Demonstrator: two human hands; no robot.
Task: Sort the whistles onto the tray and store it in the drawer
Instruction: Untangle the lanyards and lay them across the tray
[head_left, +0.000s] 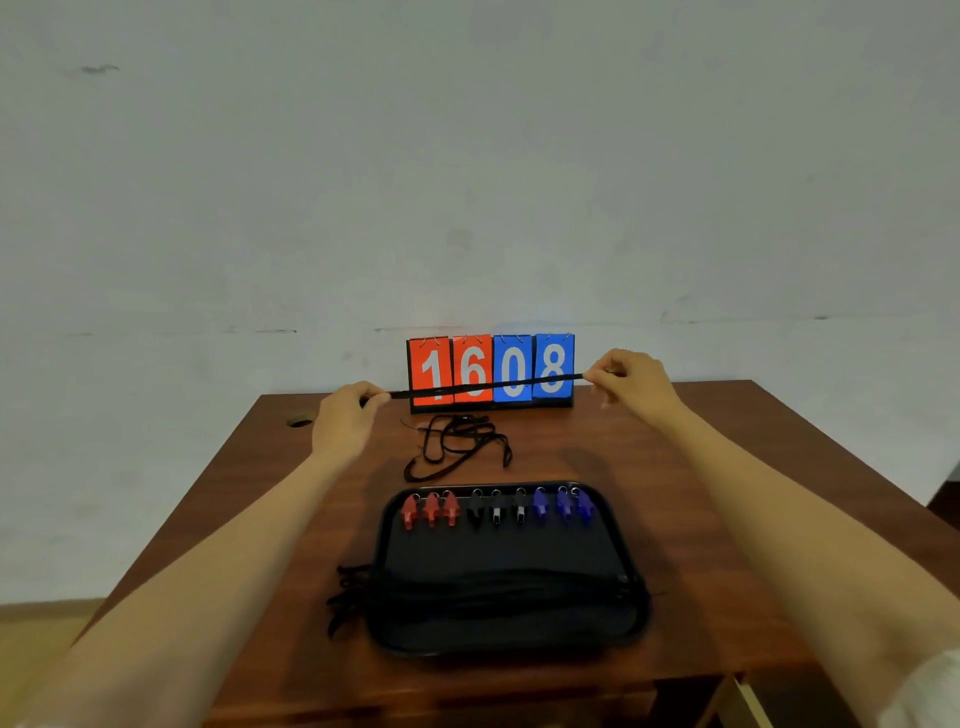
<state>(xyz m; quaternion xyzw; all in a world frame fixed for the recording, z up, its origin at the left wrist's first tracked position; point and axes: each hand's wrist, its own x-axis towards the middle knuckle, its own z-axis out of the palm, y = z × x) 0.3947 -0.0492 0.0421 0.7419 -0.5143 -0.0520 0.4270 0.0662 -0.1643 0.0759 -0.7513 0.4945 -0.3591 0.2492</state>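
Observation:
A black tray (509, 631) lies on the near middle of the wooden table (701, 493). Along its far rim stands a row of whistles: three red whistles (431, 510), three black whistles (497, 508) and three blue whistles (563, 504). Black lanyards (498, 590) are laid across the tray's near half, their ends spilling over its left rim. My left hand (345, 421) and my right hand (631, 382) each pinch one end of a black lanyard strap (485, 387), held taut and level above the table's far side.
A flip scoreboard (491, 371) reading 1608 stands at the table's far edge against the wall, right behind the strap. A loose tangle of black cords (457, 447) lies between it and the tray. A drawer edge (740, 699) shows at the lower right.

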